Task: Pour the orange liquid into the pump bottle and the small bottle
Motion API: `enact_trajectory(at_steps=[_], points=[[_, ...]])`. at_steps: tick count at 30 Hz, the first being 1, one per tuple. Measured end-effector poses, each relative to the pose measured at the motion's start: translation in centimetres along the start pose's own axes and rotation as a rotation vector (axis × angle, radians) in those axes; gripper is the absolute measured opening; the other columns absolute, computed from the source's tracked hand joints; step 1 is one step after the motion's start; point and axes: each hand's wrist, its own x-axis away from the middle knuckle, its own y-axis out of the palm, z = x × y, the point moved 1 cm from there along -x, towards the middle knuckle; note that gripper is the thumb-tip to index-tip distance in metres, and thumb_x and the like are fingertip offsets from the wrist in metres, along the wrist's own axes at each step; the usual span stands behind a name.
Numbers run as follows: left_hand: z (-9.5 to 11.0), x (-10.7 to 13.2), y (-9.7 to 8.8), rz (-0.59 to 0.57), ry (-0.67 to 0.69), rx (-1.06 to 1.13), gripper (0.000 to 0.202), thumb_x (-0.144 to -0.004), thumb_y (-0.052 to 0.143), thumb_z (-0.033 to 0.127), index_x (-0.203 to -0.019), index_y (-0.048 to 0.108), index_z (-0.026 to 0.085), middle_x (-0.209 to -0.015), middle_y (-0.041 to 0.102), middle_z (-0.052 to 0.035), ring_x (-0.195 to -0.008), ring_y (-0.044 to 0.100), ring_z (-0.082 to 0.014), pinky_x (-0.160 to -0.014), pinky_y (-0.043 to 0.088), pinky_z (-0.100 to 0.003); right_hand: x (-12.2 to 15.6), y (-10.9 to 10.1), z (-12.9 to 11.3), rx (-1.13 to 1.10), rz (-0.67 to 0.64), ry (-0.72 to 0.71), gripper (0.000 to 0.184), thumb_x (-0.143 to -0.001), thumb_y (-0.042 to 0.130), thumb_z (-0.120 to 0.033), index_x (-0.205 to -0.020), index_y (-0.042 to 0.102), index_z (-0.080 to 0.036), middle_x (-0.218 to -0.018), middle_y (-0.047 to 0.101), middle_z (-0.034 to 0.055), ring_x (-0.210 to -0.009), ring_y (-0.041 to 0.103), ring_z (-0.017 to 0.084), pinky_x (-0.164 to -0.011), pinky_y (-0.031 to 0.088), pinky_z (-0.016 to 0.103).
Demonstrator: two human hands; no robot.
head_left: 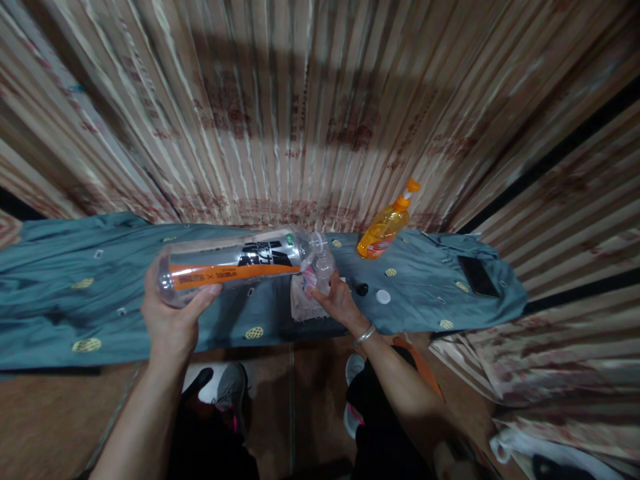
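Observation:
A large clear bottle (230, 263) with a silver and orange label lies tilted nearly level, its neck pointing right. My left hand (175, 317) is wrapped round its base end. At its mouth stands a small clear bottle (326, 263), gripped by my right hand (336, 299); the two necks are close together, and I cannot tell whether they touch. Beneath the small bottle a pale cloth (305, 308) with pink marks lies on the bench. Just right of my right hand are a black cap (362, 289) and a white cap (383, 297).
A teal patterned sheet (150, 343) covers the long narrow bench. An orange pump bottle (383, 233) stands toward the back. At the right end lies a dark phone (478, 276). Pleated curtains (310, 133) hang behind and to the right.

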Motion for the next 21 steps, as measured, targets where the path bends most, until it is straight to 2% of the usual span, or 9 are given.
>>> enact_trajectory(at_steps=[2,6,14,19,21], points=[[0.24,0.03,0.09,0.006,-0.042,0.055,0.087,-0.049,0.089,0.03,-0.129,0.057,0.022,-0.12,0.066,-0.0088,-0.106,0.065,-0.0244,-0.094,0.052,-0.035,-0.01,-0.12,-0.12,-0.001,-0.008,0.003,0.054,-0.079,0.066,-0.032,-0.126,0.044,-0.017,-0.103,0.071,0.0125,-0.094,0.069,0.029,-0.083,0.056,0.047],[0.39,0.03,0.14,0.0,-0.037,0.073,0.087,-0.049,0.089,0.028,-0.13,0.056,0.021,-0.12,0.065,-0.0086,-0.105,0.065,-0.0235,-0.092,0.053,-0.033,-0.03,-0.19,-0.28,0.011,-0.011,0.009,0.054,-0.078,0.066,-0.033,-0.125,0.045,-0.016,-0.102,0.071,0.0124,-0.092,0.069,0.029,-0.082,0.056,0.045],[0.53,0.06,0.22,0.012,-0.065,0.083,0.089,-0.046,0.09,0.029,-0.129,0.058,0.023,-0.118,0.066,-0.0082,-0.103,0.065,-0.0241,-0.091,0.054,-0.037,-0.01,-0.1,-0.2,0.027,-0.011,0.016,0.054,-0.079,0.067,-0.035,-0.124,0.046,-0.014,-0.098,0.071,0.0112,-0.088,0.07,0.027,-0.078,0.056,0.04],[0.53,0.02,0.22,0.008,-0.044,0.053,0.088,-0.047,0.089,0.031,-0.129,0.057,0.023,-0.12,0.065,-0.0088,-0.107,0.064,-0.026,-0.095,0.051,-0.04,-0.05,0.03,-0.03,0.023,0.006,0.006,0.055,-0.078,0.068,-0.031,-0.127,0.045,-0.02,-0.1,0.071,0.0095,-0.09,0.07,0.028,-0.08,0.056,0.044],[0.42,-0.01,0.16,0.005,-0.043,0.035,0.088,-0.048,0.089,0.031,-0.13,0.057,0.023,-0.121,0.065,-0.0088,-0.108,0.063,-0.0264,-0.095,0.051,-0.04,-0.04,0.05,-0.02,0.018,0.005,0.009,0.056,-0.078,0.068,-0.031,-0.127,0.044,-0.019,-0.101,0.071,0.0105,-0.091,0.07,0.028,-0.08,0.056,0.044]])
